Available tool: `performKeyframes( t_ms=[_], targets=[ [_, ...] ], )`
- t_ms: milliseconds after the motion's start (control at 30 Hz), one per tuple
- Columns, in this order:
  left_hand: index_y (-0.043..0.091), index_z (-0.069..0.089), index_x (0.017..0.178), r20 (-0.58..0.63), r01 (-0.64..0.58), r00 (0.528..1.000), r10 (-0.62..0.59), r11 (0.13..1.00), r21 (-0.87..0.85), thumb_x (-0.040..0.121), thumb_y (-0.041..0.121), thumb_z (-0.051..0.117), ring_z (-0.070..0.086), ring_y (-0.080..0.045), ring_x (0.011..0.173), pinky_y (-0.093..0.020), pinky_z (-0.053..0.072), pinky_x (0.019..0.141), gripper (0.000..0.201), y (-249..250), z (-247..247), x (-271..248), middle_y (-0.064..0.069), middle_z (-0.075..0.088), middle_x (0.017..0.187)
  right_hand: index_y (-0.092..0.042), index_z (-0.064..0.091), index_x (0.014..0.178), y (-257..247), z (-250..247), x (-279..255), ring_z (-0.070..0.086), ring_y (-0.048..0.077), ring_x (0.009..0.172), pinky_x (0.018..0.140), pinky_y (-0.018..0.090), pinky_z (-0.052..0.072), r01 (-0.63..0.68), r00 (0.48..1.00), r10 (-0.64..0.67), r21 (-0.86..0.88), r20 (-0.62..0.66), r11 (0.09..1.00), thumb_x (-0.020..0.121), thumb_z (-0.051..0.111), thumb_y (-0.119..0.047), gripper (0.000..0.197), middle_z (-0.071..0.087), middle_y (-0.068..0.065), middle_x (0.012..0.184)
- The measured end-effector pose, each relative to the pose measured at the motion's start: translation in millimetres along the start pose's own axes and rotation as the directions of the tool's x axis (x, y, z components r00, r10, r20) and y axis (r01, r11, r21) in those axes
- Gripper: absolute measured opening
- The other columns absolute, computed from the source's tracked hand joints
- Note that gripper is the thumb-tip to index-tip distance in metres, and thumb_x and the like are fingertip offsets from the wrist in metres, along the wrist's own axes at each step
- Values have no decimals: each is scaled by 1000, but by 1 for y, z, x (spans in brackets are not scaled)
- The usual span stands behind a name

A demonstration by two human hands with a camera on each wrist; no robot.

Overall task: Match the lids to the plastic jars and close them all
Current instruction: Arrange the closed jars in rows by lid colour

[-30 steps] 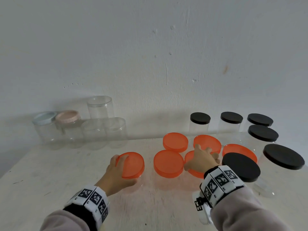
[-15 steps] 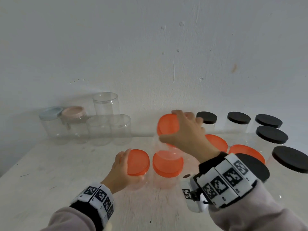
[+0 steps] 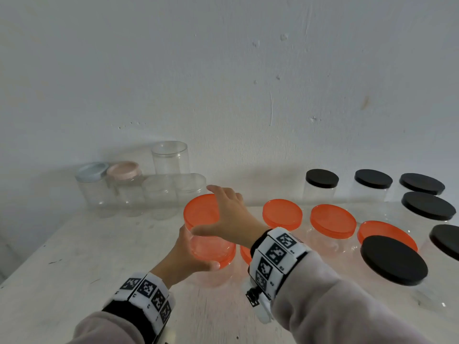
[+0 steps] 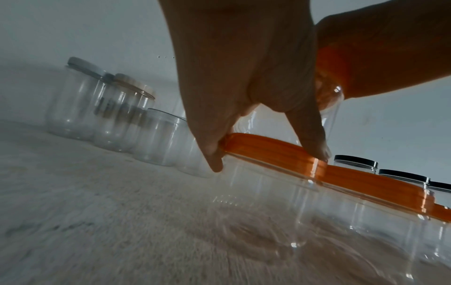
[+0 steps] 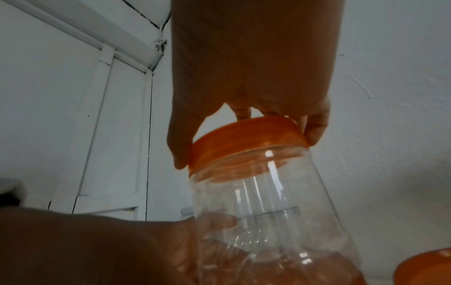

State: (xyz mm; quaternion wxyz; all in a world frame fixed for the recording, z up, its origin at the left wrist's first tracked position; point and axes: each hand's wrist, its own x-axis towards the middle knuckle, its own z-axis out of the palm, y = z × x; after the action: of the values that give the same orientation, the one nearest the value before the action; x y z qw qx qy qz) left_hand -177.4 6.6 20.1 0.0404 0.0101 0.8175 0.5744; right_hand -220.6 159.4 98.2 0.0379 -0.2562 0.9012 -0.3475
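Observation:
My right hand (image 3: 205,209) grips the orange lid (image 3: 198,212) of a clear plastic jar (image 3: 208,242) and holds it up, tilted. In the right wrist view, my right hand (image 5: 246,146) has its fingers curled round that lid (image 5: 244,135), and the jar (image 5: 263,202) hangs below. Directly under it stands a second orange-lidded jar (image 3: 224,258) on the table. My left hand (image 3: 198,249) grips its lid at the rim. In the left wrist view, my left hand (image 4: 267,154) pinches that lid (image 4: 273,148). I cannot tell whether the lifted jar touches the lower lid.
More orange-lidded jars (image 3: 282,217) (image 3: 332,223) stand to the right, then several black-lidded jars (image 3: 393,259) (image 3: 321,178). At the back left are clear jars against the wall, one with a pale blue lid (image 3: 92,171), one with a pink lid (image 3: 123,170), others open (image 3: 170,157). The white table (image 3: 74,269) runs leftward.
My right hand picked an orange-lidded jar out of the right group, raised it and carried it left over the jar under my left hand. The left hand stayed on its lid.

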Motion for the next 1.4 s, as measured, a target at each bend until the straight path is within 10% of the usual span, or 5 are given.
performKeyframes(
  t_ms=[167, 300, 700, 1033, 1400],
  targets=[
    [37, 22, 131, 3, -45, 999, 45, 998, 43, 39, 42, 93, 49, 4, 113, -13, 48, 83, 116, 2, 1, 0, 17, 41, 129, -26, 16, 152, 41, -12, -20, 24, 22, 141, 112, 46, 31, -168, 974, 203, 274, -104, 947, 75, 68, -64, 101, 25, 4, 154],
    [26, 15, 141, -25, -3, 1000, 6, 993, 115, 48, 40, 93, 48, -5, 115, -16, 42, 87, 122, 2, 2, 5, 12, 41, 130, -25, 12, 153, 86, -8, -45, 17, 29, 142, 112, 55, 27, -451, 890, 454, 58, -40, 890, 67, 65, -76, 114, 19, 3, 155],
    [20, 14, 142, -120, 51, 992, -32, 986, 159, 57, 36, 91, 49, -12, 109, -17, 42, 79, 115, -5, 7, 23, 9, 43, 124, -29, 10, 151, 86, -6, -56, 28, 28, 131, 106, 47, 38, -361, 925, 354, -30, -138, 932, 64, 78, -58, 114, 25, 5, 143],
    [39, 35, 121, -58, -90, 994, 94, 994, 61, 54, 35, 87, 55, 11, 101, -5, 47, 70, 85, 2, 9, 28, 22, 48, 118, -22, 16, 151, 85, -82, -17, 25, 39, 134, 102, 49, 35, -407, 791, 397, 83, -466, 909, 74, 77, -47, 102, 20, 16, 151],
    [20, 24, 140, -118, 43, 993, -27, 990, 132, 61, 34, 87, 47, -14, 113, -18, 42, 82, 102, 2, 10, 44, 6, 43, 127, -17, 1, 154, 119, -59, -2, 19, 30, 143, 114, 46, 24, -222, 732, 392, 349, -557, 910, 72, 84, -33, 118, 14, 15, 156]
  ],
)
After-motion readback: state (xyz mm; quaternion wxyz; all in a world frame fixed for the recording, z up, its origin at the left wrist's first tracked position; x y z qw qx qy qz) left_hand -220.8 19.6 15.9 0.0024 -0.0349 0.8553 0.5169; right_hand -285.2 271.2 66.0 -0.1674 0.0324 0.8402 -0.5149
